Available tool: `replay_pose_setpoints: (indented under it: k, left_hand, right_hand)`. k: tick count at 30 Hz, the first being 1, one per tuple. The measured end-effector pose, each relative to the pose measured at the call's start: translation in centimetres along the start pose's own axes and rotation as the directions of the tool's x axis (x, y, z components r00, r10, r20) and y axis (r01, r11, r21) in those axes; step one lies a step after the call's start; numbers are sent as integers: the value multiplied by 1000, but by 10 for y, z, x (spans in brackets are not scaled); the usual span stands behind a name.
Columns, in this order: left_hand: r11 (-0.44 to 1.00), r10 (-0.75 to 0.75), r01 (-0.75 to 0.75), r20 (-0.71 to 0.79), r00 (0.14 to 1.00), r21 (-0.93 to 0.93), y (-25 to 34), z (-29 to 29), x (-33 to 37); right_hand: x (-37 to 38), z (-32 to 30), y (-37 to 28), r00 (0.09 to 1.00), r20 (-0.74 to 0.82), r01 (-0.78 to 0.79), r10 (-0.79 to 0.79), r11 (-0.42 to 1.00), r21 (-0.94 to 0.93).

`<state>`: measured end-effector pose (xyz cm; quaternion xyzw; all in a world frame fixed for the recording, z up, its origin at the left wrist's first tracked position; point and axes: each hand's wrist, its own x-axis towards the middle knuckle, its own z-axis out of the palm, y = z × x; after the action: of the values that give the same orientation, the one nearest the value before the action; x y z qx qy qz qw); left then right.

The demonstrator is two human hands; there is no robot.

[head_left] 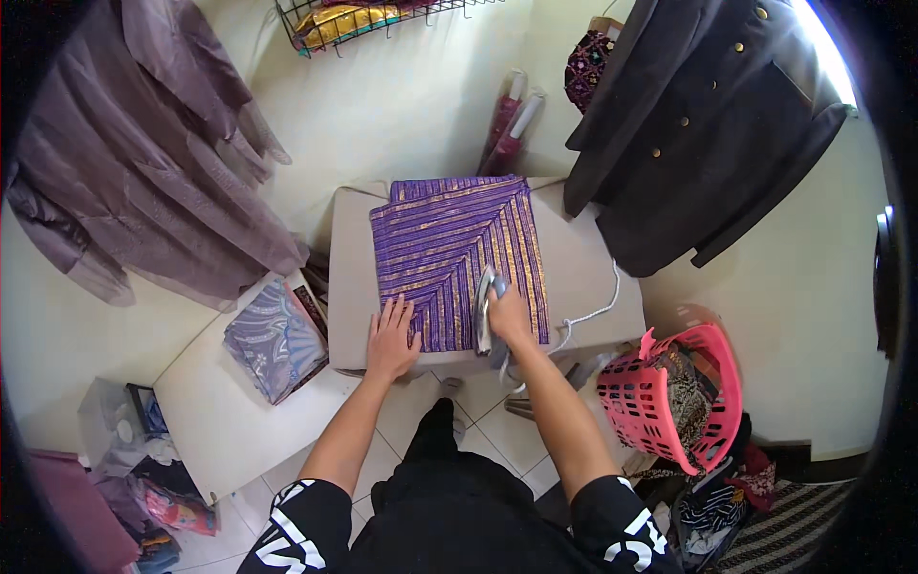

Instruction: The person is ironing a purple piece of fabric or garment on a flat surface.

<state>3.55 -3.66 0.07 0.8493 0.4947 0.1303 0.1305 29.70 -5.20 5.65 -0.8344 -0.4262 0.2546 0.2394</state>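
A purple cloth with gold stripes (421,258) lies folded on the beige-covered ironing table (593,297). Its stripes meet in a diagonal line across the middle. My right hand (509,314) is closed around the handle of a clothes iron (485,306), which rests on the cloth's right half near the front edge. From the iron a pale cord (602,308) runs over the table's right side. At the cloth's front left corner my left hand (392,342) lies flat, fingers spread, pressing on the fabric.
A pink laundry basket (660,407) full of clothes stands at the right. Left of the table, a white surface (249,430) bears folded patterned fabric (277,340). A mauve garment (143,143) hangs at left, a dark coat (698,124) at right. Wrapped rolls (512,124) lean behind.
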Motion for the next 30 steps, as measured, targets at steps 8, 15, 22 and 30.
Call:
replay_pose_setpoints:
  k: [8, 15, 22, 30]
  left_hand:
    - [1000, -18, 18, -30, 999, -11, -4, 1, -5]
    - [999, -47, 46, -65, 997, -24, -7, -1, -11]
    - [999, -35, 35, -51, 998, 0, 0, -1, -2]
    - [998, -55, 55, -42, 998, 6, -6, 0, -7]
  right_hand:
    - [5, 21, -4, 998, -30, 58, -59, 998, -15]
    - [-47, 19, -27, 994, 80, 72, -71, 997, -20]
    - [23, 28, -26, 1000, -17, 3, -3, 1000, 17]
    - [-36, 41, -22, 992, 47, 121, -118, 989, -82]
